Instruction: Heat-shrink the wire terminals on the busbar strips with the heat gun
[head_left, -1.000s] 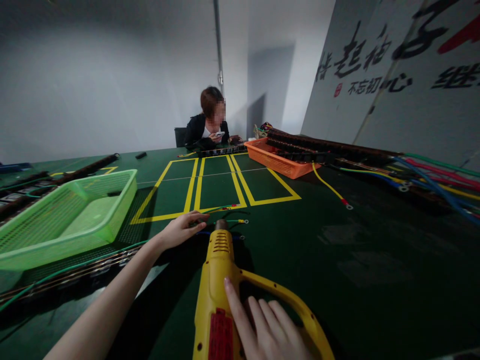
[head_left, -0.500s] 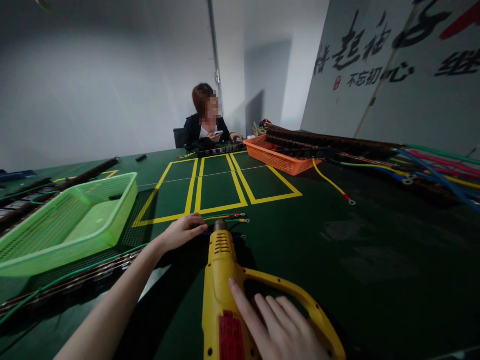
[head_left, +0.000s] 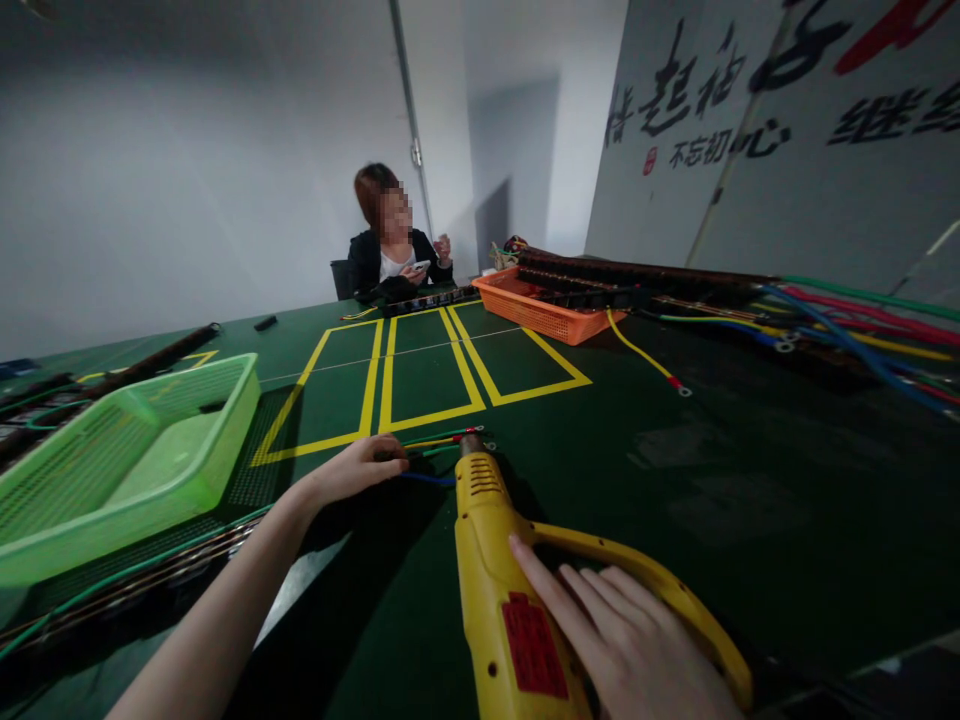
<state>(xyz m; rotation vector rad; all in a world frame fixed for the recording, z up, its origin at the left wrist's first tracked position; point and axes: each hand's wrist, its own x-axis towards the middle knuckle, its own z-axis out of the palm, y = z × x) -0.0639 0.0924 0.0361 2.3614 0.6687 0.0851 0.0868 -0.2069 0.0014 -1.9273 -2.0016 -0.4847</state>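
My right hand (head_left: 611, 625) grips a yellow heat gun (head_left: 491, 560) with a red label, its index finger stretched along the body. The gun's metal nozzle (head_left: 472, 443) points away from me at the ends of several wires (head_left: 435, 450) in green, yellow and blue. Ring terminals (head_left: 490, 445) on those ends show just past the nozzle, partly hidden by it. Left of the gun, my left hand (head_left: 367, 462) is closed around the same wires, with its fingertips partly hidden.
A green basket (head_left: 244, 400) stands at left beside dark wired strips (head_left: 157, 570). Yellow tape outlines (head_left: 420, 415) mark the green table. An orange basket (head_left: 555, 322) bears more strips, with loose cables (head_left: 862, 330) at right. Across the table sits a person (head_left: 390, 250) holding a phone.
The heat gun in my right hand has moved right, its nozzle shifting toward the ring terminals. My left hand stays at the wires. The person opposite has raised a hand. The view has shifted slightly.
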